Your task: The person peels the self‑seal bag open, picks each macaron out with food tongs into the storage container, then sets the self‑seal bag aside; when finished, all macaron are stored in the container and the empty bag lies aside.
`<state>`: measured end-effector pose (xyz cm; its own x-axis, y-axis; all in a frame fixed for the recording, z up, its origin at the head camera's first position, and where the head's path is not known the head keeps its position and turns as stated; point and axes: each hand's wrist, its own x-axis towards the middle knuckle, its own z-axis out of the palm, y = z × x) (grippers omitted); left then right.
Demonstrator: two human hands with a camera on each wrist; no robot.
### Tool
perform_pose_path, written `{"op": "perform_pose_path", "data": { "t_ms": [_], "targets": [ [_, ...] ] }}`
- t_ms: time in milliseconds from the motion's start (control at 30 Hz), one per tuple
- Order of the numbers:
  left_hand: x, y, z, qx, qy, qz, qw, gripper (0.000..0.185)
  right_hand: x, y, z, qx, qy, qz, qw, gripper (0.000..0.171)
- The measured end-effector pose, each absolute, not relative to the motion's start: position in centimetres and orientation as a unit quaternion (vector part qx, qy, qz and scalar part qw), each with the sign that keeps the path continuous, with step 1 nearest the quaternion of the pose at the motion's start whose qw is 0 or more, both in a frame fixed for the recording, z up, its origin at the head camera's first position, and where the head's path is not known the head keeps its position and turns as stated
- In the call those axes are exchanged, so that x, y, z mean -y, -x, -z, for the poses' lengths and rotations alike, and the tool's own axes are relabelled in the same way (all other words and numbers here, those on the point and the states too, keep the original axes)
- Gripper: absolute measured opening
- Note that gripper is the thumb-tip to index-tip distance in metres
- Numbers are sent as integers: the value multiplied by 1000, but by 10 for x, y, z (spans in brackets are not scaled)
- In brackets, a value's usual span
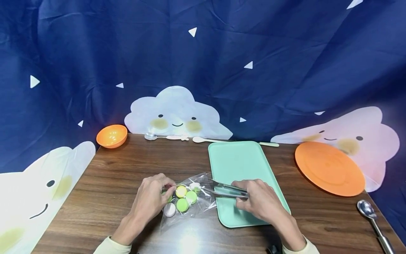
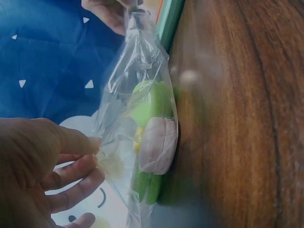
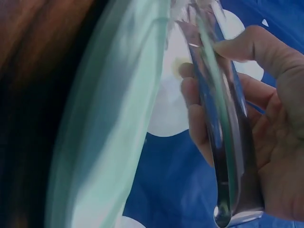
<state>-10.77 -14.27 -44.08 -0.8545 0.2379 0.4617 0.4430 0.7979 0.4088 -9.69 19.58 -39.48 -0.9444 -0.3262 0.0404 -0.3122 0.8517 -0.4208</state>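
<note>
We keep the clear plastic bag (image 1: 187,197) of macarons (image 1: 182,205) flat on the bench (image 1: 120,176), just at nine o'clock of the mint tray (image 1: 241,162). Our left hand (image 1: 150,201) pinches the bag's film at its nine o'clock edge; our right hand (image 1: 258,199) curls around the steel tongs (image 1: 226,189), whose tips reach into the bag's mouth at three o'clock. The film looks slack, so we judge it could snag the tongs and drag the bag. Squeezing hard could crack a shell; a loose grip could drop one short of the tray.
</note>
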Motion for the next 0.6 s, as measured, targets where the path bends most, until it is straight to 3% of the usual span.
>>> {"op": "perform_pose_path", "data": {
  "t_ms": [200,333,600],
  "targets": [
    [142,107,442,927,186,255,203,15,-193,99,398,-962,164,219,8,33],
    [142,107,443,931,170,250,203,15,-201,100,394,-952,174,248,38,29],
    [141,106,445,932,166,247,205,16,-239,110,388,-920,89,370,99,42]
  ]
}}
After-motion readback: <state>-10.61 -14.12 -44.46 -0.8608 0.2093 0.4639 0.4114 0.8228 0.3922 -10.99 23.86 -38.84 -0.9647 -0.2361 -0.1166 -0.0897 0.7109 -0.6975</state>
